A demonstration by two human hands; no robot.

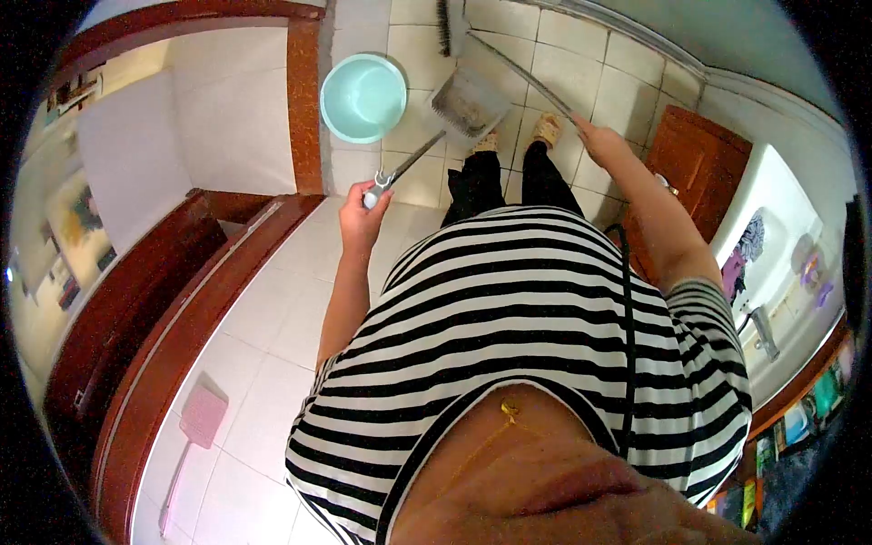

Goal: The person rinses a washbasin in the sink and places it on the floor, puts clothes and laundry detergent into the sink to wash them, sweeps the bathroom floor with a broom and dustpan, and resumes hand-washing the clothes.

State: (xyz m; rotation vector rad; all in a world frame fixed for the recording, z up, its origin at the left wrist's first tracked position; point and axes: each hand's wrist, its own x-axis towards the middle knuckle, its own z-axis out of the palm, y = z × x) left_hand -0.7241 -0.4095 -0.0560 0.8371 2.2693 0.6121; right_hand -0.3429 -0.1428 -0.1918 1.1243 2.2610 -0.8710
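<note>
Your left grip [361, 218] is closed round the handle of the grey dustpan [468, 107]; your right grip [601, 143] is closed round the shaft of the broom [528, 78]. The dustpan's tray lies just ahead of your feet, overlapping your left shoe [488, 143] in view; whether it touches the tiled floor [565, 80] you cannot tell from this angle. To the left of the tray, a pale blue basin [343, 95] stands near the brown door frame [305, 100]. Farthest from you, the broom's dark bristles appear at the upper edge, partly cut off.
</note>
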